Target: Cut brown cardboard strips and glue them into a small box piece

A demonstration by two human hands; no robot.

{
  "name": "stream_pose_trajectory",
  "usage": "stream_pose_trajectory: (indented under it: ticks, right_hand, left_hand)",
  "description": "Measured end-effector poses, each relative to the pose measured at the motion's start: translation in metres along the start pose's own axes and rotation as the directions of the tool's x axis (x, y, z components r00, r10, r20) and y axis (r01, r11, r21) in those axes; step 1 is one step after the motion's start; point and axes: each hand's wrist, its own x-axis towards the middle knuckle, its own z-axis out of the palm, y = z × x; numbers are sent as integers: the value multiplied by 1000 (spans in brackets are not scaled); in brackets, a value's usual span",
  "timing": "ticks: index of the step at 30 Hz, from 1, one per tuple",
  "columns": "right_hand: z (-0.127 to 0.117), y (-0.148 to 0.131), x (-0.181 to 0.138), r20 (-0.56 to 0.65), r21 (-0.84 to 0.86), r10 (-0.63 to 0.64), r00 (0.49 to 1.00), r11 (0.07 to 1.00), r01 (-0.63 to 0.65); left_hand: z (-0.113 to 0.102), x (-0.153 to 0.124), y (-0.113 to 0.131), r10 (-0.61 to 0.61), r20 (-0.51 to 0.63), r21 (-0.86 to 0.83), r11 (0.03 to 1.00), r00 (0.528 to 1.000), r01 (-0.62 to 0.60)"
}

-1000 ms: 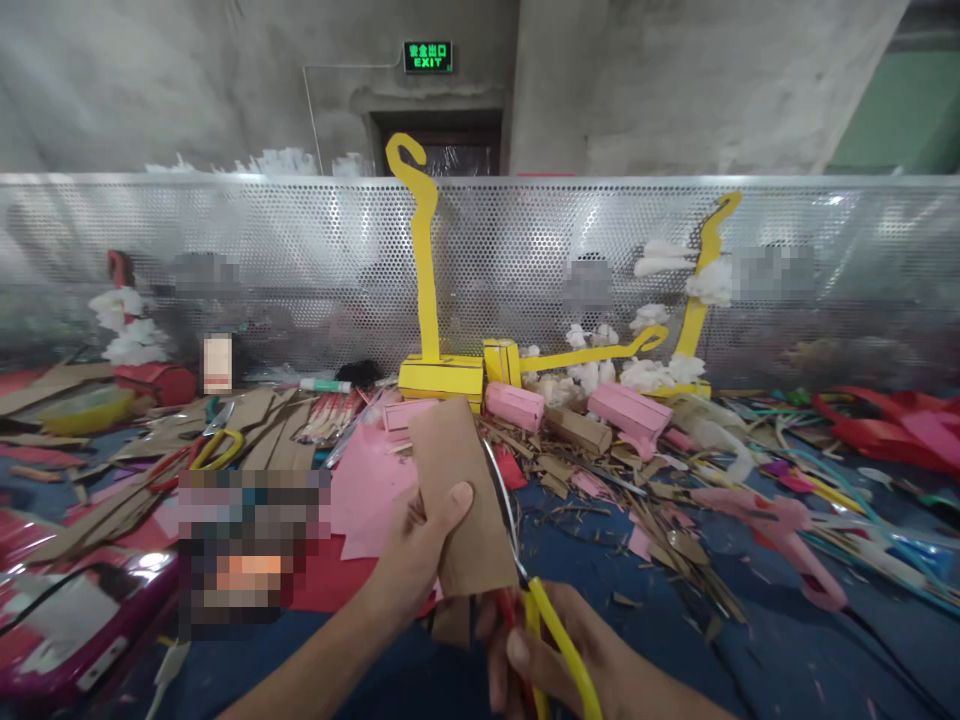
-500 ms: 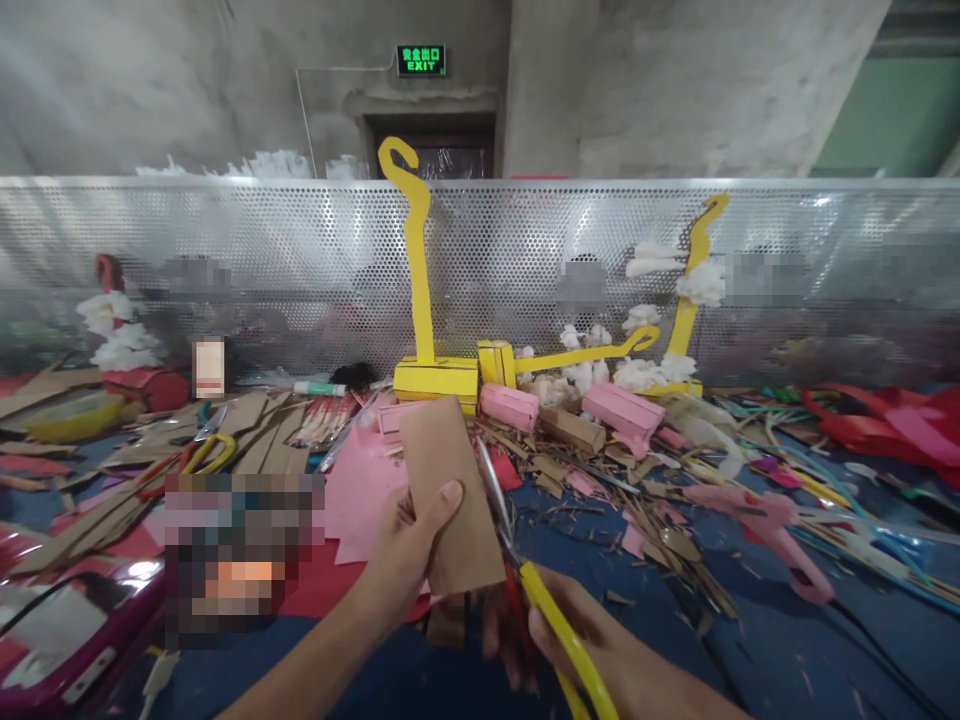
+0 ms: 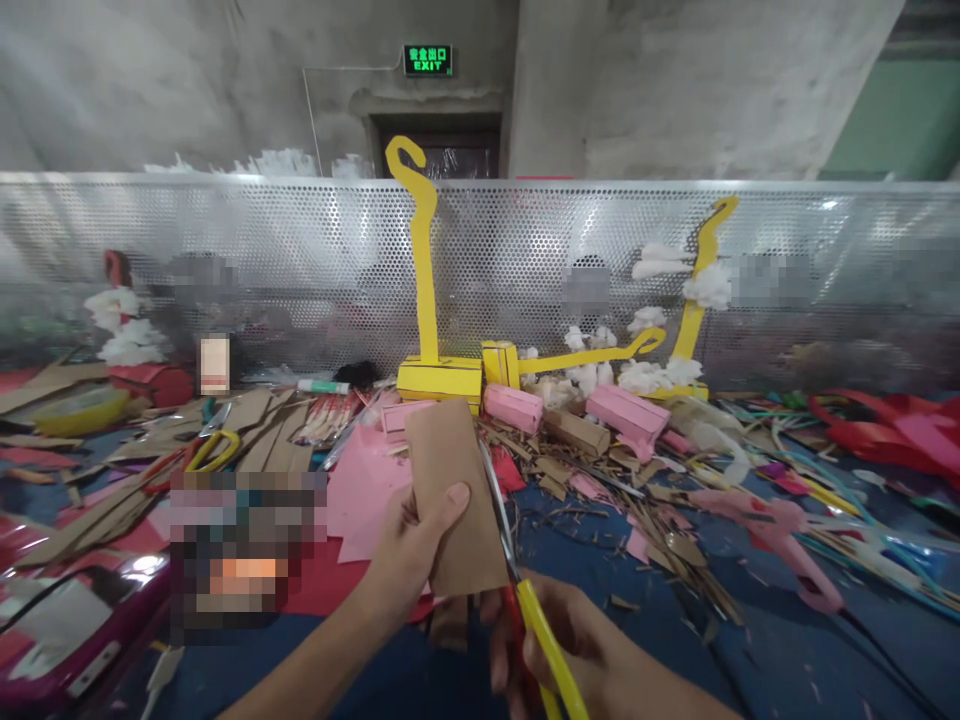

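My left hand [image 3: 420,535] pinches a brown cardboard rectangle [image 3: 457,500], thumb on its face and fingers behind. In my right hand [image 3: 570,630] is a pair of scissors [image 3: 551,640] with yellow and red handles. The blades lie along the right edge of the cardboard, close to it; whether they touch it I cannot tell. Under the cardboard's lower end another brown piece [image 3: 450,630] shows in part. Left of my left hand lie sheets of pink paper [image 3: 364,505] and red paper [image 3: 322,590].
Behind stand yellow hooked cardboard shapes [image 3: 425,270] before a perforated metal panel [image 3: 300,260]. Pink blocks [image 3: 626,415] and cardboard scraps [image 3: 675,560] lie at centre right. A pink glue gun [image 3: 780,520] rests at right, its cord trailing. Other scissors [image 3: 214,452] lie at left.
My right hand and the scissors have shifted slightly left and down, the blades now nearer the cardboard's right edge. The left hand keeps its grip on the cardboard.
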Motion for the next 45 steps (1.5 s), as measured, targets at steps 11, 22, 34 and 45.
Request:
stream_pose_trajectory:
  ticks: [11,22,34,45]
  right_hand:
    - [3,13,4,-64,31,32,997,999,-30]
    - [12,-22,-7,-40,-277,-57,998,960,44]
    - [7,-18,4,-16,-166,-76,997,983,72]
    - [10,-5,-1,-49,-48,35,998,998,-38]
  left_hand:
    - [3,2,1,-28,-40,-63,998,999,25]
    - [4,-2,1,40,77,69,997,996,-45]
    - [7,-6,-1,-5,35,43,999,999,3]
    - [7,-5,-4,8,27,19,1000,1000,-8]
